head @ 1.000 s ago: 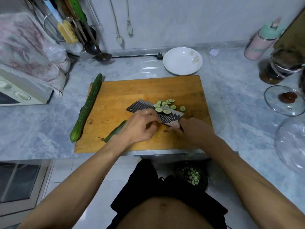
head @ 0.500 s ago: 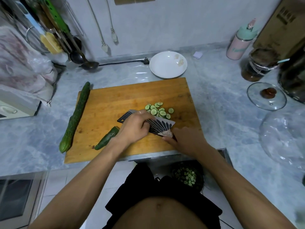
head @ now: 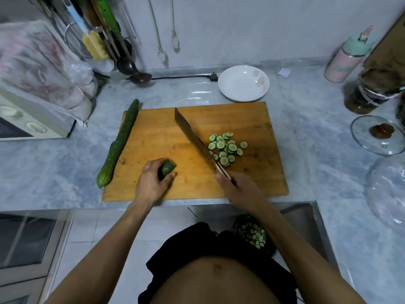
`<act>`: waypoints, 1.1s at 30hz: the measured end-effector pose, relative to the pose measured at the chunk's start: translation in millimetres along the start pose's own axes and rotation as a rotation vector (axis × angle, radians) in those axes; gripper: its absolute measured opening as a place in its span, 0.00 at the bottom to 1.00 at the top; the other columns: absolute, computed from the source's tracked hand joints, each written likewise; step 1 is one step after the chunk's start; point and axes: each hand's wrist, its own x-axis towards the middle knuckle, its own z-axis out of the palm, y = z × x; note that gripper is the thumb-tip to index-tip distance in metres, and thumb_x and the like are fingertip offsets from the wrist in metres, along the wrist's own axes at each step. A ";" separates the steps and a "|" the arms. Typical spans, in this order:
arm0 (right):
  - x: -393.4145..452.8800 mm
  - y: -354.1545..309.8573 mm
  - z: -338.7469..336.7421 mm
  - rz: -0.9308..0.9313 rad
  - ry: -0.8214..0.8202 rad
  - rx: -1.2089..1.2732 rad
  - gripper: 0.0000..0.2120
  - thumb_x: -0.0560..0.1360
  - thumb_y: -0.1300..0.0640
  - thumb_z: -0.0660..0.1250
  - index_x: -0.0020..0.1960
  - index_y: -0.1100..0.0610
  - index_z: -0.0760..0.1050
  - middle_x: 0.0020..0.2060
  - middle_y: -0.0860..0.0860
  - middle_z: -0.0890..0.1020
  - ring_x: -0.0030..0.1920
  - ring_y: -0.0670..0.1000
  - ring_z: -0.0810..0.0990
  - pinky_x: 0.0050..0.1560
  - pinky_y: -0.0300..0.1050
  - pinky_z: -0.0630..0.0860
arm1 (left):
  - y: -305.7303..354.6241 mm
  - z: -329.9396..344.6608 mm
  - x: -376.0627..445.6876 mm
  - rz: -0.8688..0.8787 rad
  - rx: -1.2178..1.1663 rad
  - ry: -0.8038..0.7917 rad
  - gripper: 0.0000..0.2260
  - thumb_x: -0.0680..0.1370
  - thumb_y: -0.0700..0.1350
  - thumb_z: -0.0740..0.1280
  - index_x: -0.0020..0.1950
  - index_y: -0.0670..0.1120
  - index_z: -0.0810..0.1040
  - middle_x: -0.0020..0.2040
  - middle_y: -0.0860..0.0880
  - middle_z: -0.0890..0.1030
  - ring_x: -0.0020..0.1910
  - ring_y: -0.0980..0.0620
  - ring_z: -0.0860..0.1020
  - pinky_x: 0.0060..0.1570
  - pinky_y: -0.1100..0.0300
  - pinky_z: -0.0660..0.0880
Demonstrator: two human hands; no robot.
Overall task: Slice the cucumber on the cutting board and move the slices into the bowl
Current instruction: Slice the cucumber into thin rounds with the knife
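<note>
- Cucumber stub (head: 168, 168) at the board's (head: 252, 119) lower middle, gripped by the left hand (head: 151, 183).
- Right hand (head: 237, 189) grips the knife (head: 192, 137), its blade beside the slices (head: 225, 148).
- Bare board upper left.
- Whole cucumber (head: 119, 142) along the board's left edge.
- Bowl (head: 252, 234) below the worktop (head: 306, 132) edge.

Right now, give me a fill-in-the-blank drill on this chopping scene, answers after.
1. The right hand grips the ____.
2. The left hand holds a cucumber stub on the ____.
3. The cucumber slices lie to the ____ of the blade.
4. The white dish behind the board holds ____ slices.

Answers: knife; cutting board; right; no
</note>
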 end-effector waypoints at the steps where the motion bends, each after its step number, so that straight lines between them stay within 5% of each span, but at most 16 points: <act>1: 2.7 -4.9 3.5 0.037 -0.014 0.058 0.24 0.81 0.41 0.58 0.38 0.60 0.71 0.28 0.50 0.77 0.28 0.48 0.76 0.33 0.46 0.73 | -1.4 3.7 3.0 -0.015 0.004 -0.009 0.23 0.75 0.51 0.73 0.68 0.47 0.75 0.62 0.44 0.76 0.61 0.43 0.74 0.60 0.52 0.72; 5: 14.4 -17.7 10.1 0.149 -0.115 0.086 0.22 0.81 0.42 0.58 0.49 0.61 0.76 0.35 0.51 0.85 0.31 0.50 0.82 0.33 0.42 0.77 | 3.2 11.5 11.9 0.079 -0.051 0.030 0.20 0.76 0.47 0.72 0.67 0.46 0.76 0.60 0.43 0.79 0.60 0.43 0.75 0.58 0.52 0.73; 8: 18.9 -20.4 17.0 0.131 -0.150 -0.053 0.26 0.81 0.39 0.56 0.40 0.60 0.75 0.34 0.53 0.84 0.35 0.51 0.82 0.38 0.42 0.74 | 11.1 17.4 15.0 0.189 -0.100 0.054 0.18 0.76 0.43 0.72 0.65 0.44 0.78 0.59 0.44 0.80 0.59 0.45 0.76 0.58 0.56 0.73; 12: 23.6 -32.2 27.6 0.232 -0.093 -0.104 0.28 0.81 0.37 0.50 0.34 0.57 0.69 0.31 0.54 0.75 0.32 0.50 0.74 0.29 0.39 0.64 | 2.8 30.7 19.7 0.283 -0.095 0.126 0.15 0.76 0.40 0.71 0.62 0.42 0.79 0.59 0.44 0.80 0.57 0.43 0.78 0.57 0.51 0.75; 19: 32.2 -43.3 27.8 0.501 -0.114 0.197 0.31 0.77 0.30 0.51 0.37 0.57 0.68 0.31 0.57 0.75 0.28 0.54 0.75 0.30 0.42 0.71 | -8.4 29.6 17.5 0.426 -0.084 0.155 0.12 0.78 0.42 0.71 0.60 0.42 0.82 0.59 0.44 0.81 0.56 0.47 0.79 0.57 0.58 0.75; 26: 23.9 -48.8 49.8 0.317 -0.007 -0.035 0.33 0.83 0.39 0.44 0.34 0.60 0.71 0.32 0.56 0.76 0.38 0.56 0.76 0.40 0.45 0.68 | -6.7 29.6 19.7 0.348 -0.125 0.129 0.10 0.77 0.42 0.72 0.58 0.44 0.84 0.61 0.45 0.81 0.58 0.49 0.80 0.62 0.64 0.71; 33: 9.9 -55.1 58.5 0.236 -0.033 -0.119 0.30 0.83 0.39 0.47 0.32 0.56 0.70 0.29 0.52 0.73 0.31 0.47 0.71 0.36 0.44 0.65 | -1.5 27.2 20.9 0.346 -0.105 0.108 0.12 0.78 0.45 0.66 0.58 0.44 0.84 0.62 0.46 0.81 0.59 0.48 0.79 0.60 0.60 0.74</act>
